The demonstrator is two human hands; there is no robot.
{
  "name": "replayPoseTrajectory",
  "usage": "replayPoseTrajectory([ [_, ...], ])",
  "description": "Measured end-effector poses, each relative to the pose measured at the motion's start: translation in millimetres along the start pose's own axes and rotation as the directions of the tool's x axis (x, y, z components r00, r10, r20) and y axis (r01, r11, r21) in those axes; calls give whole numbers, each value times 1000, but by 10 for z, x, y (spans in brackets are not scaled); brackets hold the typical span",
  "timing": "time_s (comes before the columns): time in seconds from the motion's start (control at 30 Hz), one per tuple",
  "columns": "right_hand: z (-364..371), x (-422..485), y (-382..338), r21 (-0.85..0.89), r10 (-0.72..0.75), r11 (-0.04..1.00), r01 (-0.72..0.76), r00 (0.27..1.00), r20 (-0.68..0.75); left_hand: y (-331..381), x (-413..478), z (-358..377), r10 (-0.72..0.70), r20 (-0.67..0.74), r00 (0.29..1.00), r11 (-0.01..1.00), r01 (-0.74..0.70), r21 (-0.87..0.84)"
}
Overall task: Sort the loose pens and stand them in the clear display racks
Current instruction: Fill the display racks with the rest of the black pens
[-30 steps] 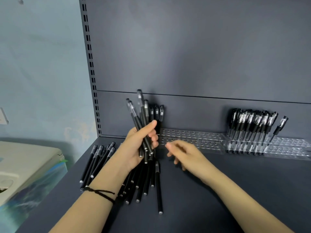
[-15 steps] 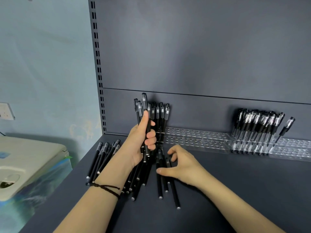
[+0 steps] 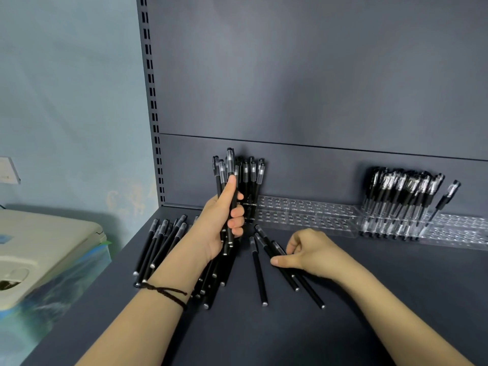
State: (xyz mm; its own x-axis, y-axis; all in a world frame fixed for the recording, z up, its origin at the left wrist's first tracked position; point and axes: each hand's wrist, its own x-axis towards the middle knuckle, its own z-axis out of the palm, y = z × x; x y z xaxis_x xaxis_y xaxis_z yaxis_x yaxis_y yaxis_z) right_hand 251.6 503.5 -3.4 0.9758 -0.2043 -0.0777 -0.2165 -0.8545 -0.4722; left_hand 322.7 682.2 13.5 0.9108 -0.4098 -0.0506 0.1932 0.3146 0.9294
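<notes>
Black pens with clear caps lie loose on the dark shelf [image 3: 369,299]: one heap [image 3: 161,244] fanned out at the left, more under the left wrist, and three pens [image 3: 260,276] splayed in the middle. Along the back panel runs a row of clear display racks [image 3: 311,215], mostly bare holes; a small group of pens [image 3: 252,180] stands at its left end and a dense cluster [image 3: 398,199] fills a rack at the right, one pen [image 3: 446,199] leaning out. A beige bin [image 3: 39,249] sits beside the shelf. The left hand [image 3: 221,220], a dark cord on its wrist, is curled tight around an upright bundle [image 3: 227,170], which hides part of the standing group. The right hand [image 3: 309,252] rests half curled on the shelf, thumb and fingers pinching two of the splayed pens
</notes>
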Motion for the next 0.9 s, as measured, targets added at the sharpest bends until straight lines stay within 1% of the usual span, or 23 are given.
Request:
replayPoseTrajectory([
  [0.1, 54, 27, -33, 114, -49, 992, 53, 998, -38, -5, -1, -2, -1, -2, 1000, 1000, 1, 5],
  [0.23, 114, 33, -68, 162, -88, 982, 96, 994, -59, -23, 19, -3, -5, -1, 1000, 1000, 5, 8],
  [0.3, 87, 21, -68, 152, -62, 986, 68, 997, -42, -28, 25, 5, -8, 5, 1000, 1000, 8, 14],
  [0.4, -7, 5, -38, 69, -28, 997, 25, 999, 42, -57, 26, 12, -29, 16, 999, 999, 29, 19],
  [0.47, -47, 19, -9, 69, -28, 997, 22, 996, 87, -76, 23, 27, -52, 49, 997, 999, 51, 8],
  [0.53, -50, 45, 18, 76, -29, 997, 22, 996, 88, -84, 11, 50, -75, 88, 993, 997, 75, -7],
  [0.6, -38, 60, 44, 69, -31, 997, 26, 998, 62, -96, 3, 67, -81, 97, 992, 996, 83, -19],
  [0.73, -6, 80, 105, 170, -56, 984, 46, 997, 58, -139, 10, 56, -53, 70, 996, 997, 57, -55],
  [0.83, 13, 86, 151, 223, -33, 975, 23, 999, 40, -195, 37, 21, -33, 16, 999, 997, 34, -65],
  [0.9, -5, 93, 181, 304, -23, 953, 12, 999, 31, -209, 58, 18, -17, -21, 1000, 998, 15, -63],
])
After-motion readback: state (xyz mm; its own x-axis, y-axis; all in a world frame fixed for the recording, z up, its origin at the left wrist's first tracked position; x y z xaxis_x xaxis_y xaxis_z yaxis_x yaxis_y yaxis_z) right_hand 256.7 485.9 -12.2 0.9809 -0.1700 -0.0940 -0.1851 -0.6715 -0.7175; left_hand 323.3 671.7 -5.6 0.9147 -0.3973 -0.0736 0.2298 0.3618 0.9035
